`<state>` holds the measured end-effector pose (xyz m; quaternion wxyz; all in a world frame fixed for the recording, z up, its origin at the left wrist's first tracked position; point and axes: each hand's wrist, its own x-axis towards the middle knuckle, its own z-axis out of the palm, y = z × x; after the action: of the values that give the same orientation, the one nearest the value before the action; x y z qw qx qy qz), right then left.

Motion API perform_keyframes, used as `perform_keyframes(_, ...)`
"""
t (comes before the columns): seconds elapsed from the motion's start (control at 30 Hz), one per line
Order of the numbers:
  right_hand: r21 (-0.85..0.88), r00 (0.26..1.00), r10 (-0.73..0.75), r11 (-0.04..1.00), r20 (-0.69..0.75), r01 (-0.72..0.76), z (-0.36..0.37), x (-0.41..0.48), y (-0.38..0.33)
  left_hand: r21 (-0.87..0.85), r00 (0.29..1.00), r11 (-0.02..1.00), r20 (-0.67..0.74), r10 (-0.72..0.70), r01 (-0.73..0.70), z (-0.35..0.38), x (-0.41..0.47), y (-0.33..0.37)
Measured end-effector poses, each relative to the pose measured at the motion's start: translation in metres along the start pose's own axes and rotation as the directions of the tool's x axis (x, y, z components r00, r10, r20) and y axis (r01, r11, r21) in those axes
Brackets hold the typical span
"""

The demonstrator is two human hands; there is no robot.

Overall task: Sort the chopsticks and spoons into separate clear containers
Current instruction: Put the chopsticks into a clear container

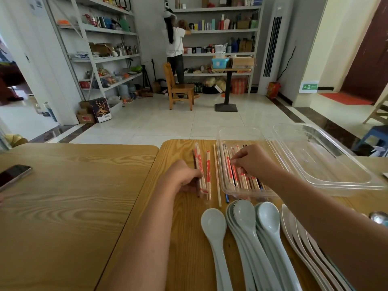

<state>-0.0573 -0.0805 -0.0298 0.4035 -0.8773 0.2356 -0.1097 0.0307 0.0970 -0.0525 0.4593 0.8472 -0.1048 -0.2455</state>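
The left hand closes on wrapped chopsticks lying on the table, while the right hand pinches chopsticks inside the near clear container, the empty container just beyond it and spoons nearer the body.

Beyond the near wooden table, pale floor tiles run to far grey shelving crowded with boxes, a wooden chair before it, a white standing unit, perhaps an air conditioner, at right, daylight entering left.
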Motion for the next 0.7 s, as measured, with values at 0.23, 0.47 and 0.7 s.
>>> perform_keyframes(0.23, 0.22, 1.0, 0.012, 0.976, -0.027, -0.006, -0.006, 0.0, -0.023, -0.088, 0.992, 0.988, -0.012, 0.127, -0.128, -0.012, -0.018, 0.024)
perform_keyframes(0.47, 0.455, 0.983, 0.091, 0.877, 0.161, -0.155, -0.008, -0.007, -0.057, -0.152, 0.957, 0.949, 0.045, 0.287, -0.278, -0.011, -0.042, 0.049)
perform_keyframes(0.7, 0.507, 0.971, 0.174, 0.829, 0.164, -0.235, -0.024, -0.003, -0.054, -0.152, 0.937, 0.927, 0.014, 0.349, -0.343, 0.01, -0.049, 0.058)
